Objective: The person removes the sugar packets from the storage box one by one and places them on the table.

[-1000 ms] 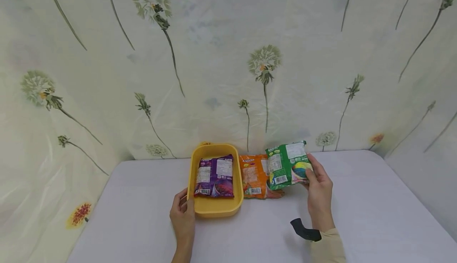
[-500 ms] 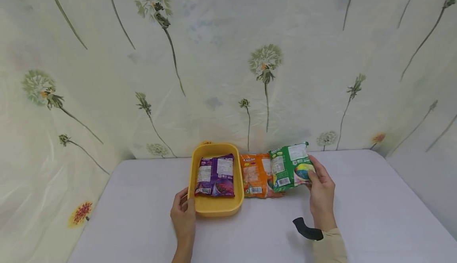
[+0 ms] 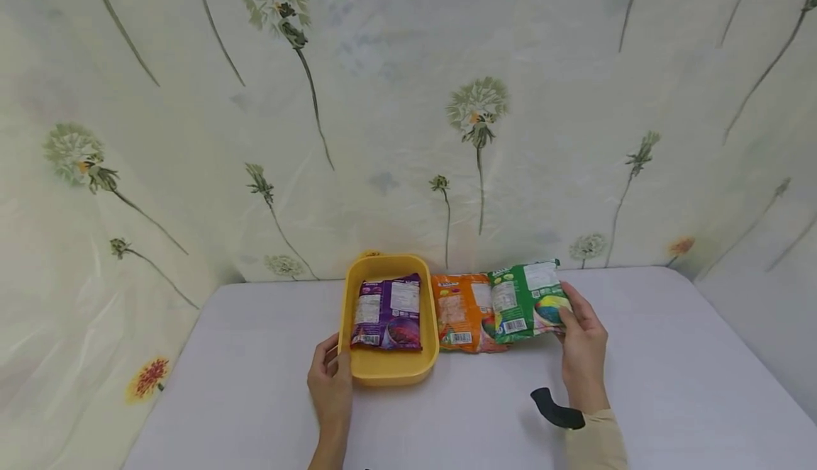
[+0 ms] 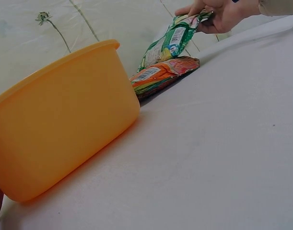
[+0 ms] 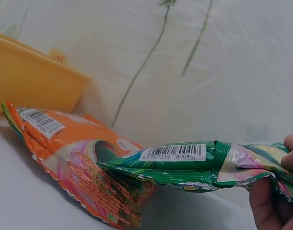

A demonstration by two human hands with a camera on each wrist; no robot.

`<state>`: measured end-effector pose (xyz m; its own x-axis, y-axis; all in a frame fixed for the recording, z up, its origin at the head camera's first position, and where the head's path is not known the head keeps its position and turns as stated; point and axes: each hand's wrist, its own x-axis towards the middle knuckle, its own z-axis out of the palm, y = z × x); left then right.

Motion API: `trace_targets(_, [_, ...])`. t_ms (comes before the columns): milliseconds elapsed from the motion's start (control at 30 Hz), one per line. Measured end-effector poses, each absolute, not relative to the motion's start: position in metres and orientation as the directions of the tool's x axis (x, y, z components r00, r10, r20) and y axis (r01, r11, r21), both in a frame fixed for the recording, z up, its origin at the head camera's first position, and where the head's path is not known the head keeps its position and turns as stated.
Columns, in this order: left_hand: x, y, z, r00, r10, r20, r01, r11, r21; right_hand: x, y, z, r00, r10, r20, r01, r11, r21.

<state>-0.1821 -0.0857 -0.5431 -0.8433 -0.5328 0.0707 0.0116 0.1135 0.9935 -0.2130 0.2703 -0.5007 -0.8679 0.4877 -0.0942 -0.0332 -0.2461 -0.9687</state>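
Observation:
My right hand (image 3: 584, 349) pinches the right edge of a green packet (image 3: 528, 300), thumb on its printed face. The left end of that packet overlaps an orange packet (image 3: 459, 314) that lies on the table. In the right wrist view the green packet (image 5: 184, 165) is seen edge-on, held above the table. My left hand (image 3: 332, 385) grips the near left side of a yellow plastic tub (image 3: 392, 371); the fingers are outside, against its wall. Inside the tub lies a purple packet (image 3: 387, 314), printed side up.
A white-covered table (image 3: 472, 413) runs back to a hanging sheet (image 3: 383, 101) printed with dandelions. The tub and packets sit at the table's far edge. A black curved piece (image 3: 557, 410) juts from the right sleeve (image 3: 596, 438).
My right hand has drawn the green packet to the right and slightly nearer, uncovering more of the orange one. The left hand keeps its hold on the tub.

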Motion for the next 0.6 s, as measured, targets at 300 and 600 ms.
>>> trace_targets(300, [-0.182,-0.085,-0.543,-0.846,-0.53,0.051,-0.004,0.102,0.995,-0.213,0.278,-0.507,-0.855,0.502,-0.129,0.027,-0.204,-0.979])
trace_targets(600, [-0.182,-0.086,-0.543,-0.848,-0.527,0.054,0.001,0.1,0.995,-0.214,0.285,-0.512,-0.84,0.519,-0.157,0.042,-0.226,-0.973])
